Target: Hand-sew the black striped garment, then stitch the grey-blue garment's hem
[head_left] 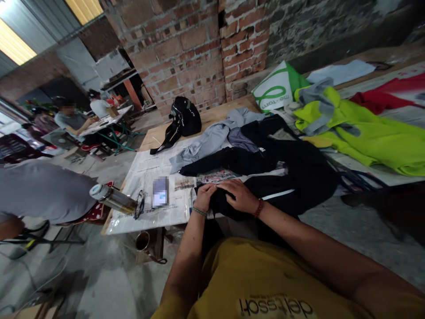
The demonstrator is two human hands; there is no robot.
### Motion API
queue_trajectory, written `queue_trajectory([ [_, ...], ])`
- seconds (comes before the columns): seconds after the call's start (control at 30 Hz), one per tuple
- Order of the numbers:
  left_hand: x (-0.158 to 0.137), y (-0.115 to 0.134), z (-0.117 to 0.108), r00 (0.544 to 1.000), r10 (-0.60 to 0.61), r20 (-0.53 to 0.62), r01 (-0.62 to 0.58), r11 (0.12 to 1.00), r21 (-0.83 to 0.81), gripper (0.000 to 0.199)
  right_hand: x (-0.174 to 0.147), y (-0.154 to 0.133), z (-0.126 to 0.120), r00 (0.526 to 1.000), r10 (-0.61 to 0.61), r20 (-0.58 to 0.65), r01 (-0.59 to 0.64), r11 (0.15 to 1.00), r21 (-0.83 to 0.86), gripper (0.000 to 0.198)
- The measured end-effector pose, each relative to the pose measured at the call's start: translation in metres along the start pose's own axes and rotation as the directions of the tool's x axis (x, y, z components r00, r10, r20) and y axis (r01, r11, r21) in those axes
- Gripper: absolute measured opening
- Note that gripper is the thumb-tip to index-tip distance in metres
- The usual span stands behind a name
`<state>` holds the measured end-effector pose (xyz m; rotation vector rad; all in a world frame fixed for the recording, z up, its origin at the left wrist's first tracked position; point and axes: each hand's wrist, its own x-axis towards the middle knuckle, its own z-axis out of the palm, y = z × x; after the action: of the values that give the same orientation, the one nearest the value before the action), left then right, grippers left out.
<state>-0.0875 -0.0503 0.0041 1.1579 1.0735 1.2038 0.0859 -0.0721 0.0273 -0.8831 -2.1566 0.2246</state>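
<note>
My left hand (204, 198) and my right hand (241, 197) meet at the near edge of a table, over the end of a black garment (307, 168) with a white stripe. The fingers of both hands are closed on the cloth, with the thumbs and fingertips close together. Whether they also hold something small is too fine to make out. Much of the garment lies spread to the right, part of it over the table edge. Just behind it are a grey garment (212, 137) and a dark sleeve (215, 161).
On the newspaper-covered table (133, 221) are a phone (160, 192), glasses (139, 204), a bottle (114, 199) and a black bag (186, 116). A yellow-green garment (365, 135) and a green-white bag (279, 88) lie right. A mug (143, 240) sits below the edge; a seated person (43, 190) is left.
</note>
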Motion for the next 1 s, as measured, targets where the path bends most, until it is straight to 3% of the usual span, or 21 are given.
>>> queue_trajectory([
  [0.23, 0.0016, -0.0046, -0.0007, 1.000, 0.019, 0.017, -0.019, 1.000, -0.014, 0.025, 0.0064, 0.0067, 0.0114, 0.992, 0.112, -0.062, -0.109, 0.993, 0.049, 0.021],
  [0.83, -0.0001, -0.0040, -0.0005, 0.994, 0.024, 0.111, -0.028, 0.999, 0.032, 0.020, 0.0078, 0.0014, 0.0092, 0.990, 0.099, -0.101, -0.099, 0.995, 0.006, 0.012],
  [1.0, -0.0008, -0.0041, -0.0003, 0.992, 0.031, 0.122, -0.036, 0.999, 0.038, 0.022, 0.0097, -0.0009, 0.0095, 0.975, 0.163, -0.154, -0.156, 0.986, 0.057, 0.015],
])
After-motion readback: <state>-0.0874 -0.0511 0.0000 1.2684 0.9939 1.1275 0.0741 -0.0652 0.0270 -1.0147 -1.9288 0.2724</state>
